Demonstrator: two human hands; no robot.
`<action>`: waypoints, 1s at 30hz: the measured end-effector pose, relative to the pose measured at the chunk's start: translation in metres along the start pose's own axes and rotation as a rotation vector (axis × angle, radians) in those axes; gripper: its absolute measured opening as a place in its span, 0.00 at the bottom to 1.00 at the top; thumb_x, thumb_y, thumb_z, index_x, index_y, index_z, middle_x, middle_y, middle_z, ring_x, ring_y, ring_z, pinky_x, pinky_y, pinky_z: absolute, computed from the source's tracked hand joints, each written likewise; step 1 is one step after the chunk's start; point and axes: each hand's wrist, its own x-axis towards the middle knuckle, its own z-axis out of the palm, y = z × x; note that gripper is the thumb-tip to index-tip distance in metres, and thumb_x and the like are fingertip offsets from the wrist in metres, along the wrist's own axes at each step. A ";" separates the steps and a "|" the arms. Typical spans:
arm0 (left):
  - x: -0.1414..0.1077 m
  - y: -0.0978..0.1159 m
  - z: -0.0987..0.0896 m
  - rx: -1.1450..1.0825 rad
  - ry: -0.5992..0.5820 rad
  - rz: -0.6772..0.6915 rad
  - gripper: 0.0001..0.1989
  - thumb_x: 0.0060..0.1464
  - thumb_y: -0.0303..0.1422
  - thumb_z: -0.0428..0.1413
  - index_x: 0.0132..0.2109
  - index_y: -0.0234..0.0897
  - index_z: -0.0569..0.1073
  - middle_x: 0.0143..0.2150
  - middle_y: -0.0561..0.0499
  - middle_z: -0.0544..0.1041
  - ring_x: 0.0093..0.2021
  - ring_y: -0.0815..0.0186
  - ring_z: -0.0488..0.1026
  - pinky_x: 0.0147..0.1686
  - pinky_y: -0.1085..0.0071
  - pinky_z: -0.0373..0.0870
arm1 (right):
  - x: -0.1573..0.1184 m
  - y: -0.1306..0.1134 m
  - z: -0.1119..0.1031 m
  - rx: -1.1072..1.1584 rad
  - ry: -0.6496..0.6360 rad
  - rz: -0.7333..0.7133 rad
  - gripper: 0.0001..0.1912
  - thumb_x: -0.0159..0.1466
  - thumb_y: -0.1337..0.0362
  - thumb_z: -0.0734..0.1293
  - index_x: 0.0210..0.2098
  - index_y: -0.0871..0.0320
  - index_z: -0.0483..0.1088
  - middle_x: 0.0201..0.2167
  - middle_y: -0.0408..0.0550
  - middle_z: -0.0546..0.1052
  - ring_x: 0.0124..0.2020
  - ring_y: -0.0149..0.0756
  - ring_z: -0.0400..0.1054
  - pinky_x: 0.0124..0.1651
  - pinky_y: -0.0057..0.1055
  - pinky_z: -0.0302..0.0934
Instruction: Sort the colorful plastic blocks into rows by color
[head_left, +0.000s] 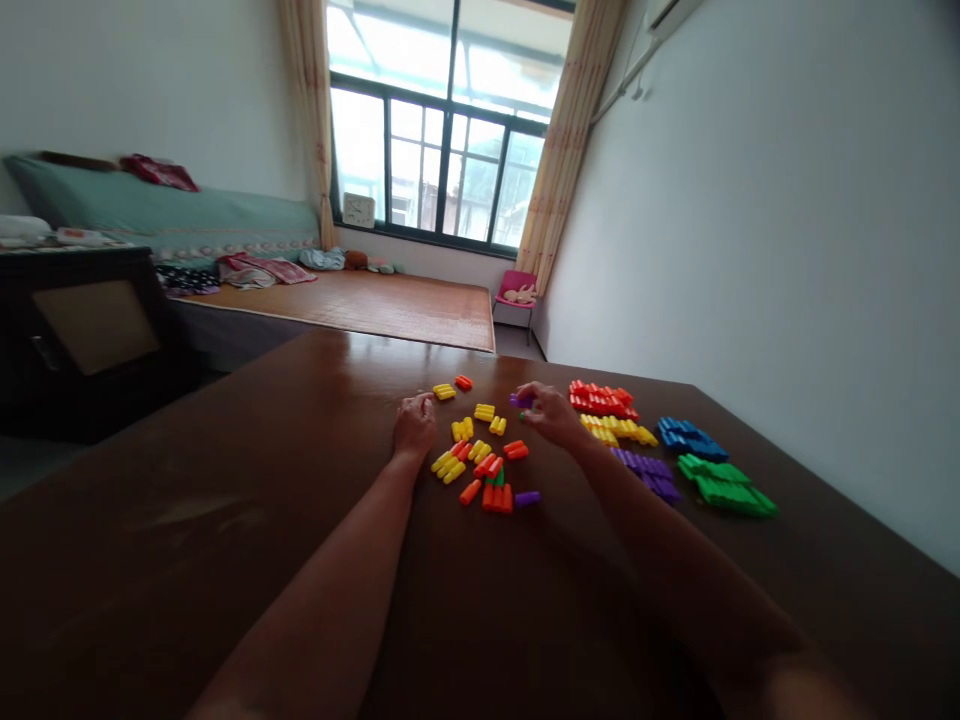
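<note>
My right hand point(546, 412) has its fingers closed around a small purple piece point(519, 401), and a bit of green shows just below the fingertips. My left hand point(415, 425) rests at the left of the loose pieces, its fingers curled; whether it holds anything is hidden. Between and below the hands lie yellow pieces point(448, 467), orange-red pieces point(497, 498), a partly covered green piece point(496, 477) and a single purple piece point(527, 498). Beyond my left hand are a yellow group point(444, 391) and a red group point(463, 382).
Sorted groups of red point(602, 399), yellow point(618, 431), purple point(646, 473), blue point(691, 439) and green pieces point(727, 486) lie on the right of the brown table point(225, 500). Behind it are a bed point(405, 303), a pink chair point(516, 280) and a window.
</note>
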 end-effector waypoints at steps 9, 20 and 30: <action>0.009 -0.007 0.004 0.055 -0.052 0.036 0.19 0.60 0.32 0.44 0.50 0.36 0.76 0.47 0.42 0.74 0.48 0.58 0.71 0.52 0.64 0.66 | -0.134 0.117 -0.123 0.057 0.295 0.513 0.19 0.52 0.50 0.70 0.37 0.58 0.72 0.34 0.50 0.79 0.36 0.40 0.73 0.40 0.35 0.66; 0.001 0.001 -0.002 0.082 -0.087 0.019 0.19 0.61 0.32 0.44 0.51 0.36 0.75 0.47 0.43 0.74 0.48 0.59 0.72 0.49 0.66 0.67 | -0.144 0.133 -0.109 -0.070 0.127 0.498 0.22 0.52 0.44 0.69 0.33 0.56 0.74 0.31 0.48 0.79 0.32 0.40 0.73 0.36 0.33 0.64; 0.000 0.001 0.003 0.067 -0.109 0.006 0.18 0.62 0.34 0.44 0.50 0.38 0.75 0.48 0.44 0.75 0.46 0.60 0.73 0.47 0.68 0.67 | -0.127 0.057 -0.058 -0.170 0.363 0.123 0.20 0.64 0.49 0.60 0.41 0.58 0.73 0.35 0.51 0.77 0.32 0.37 0.70 0.37 0.33 0.63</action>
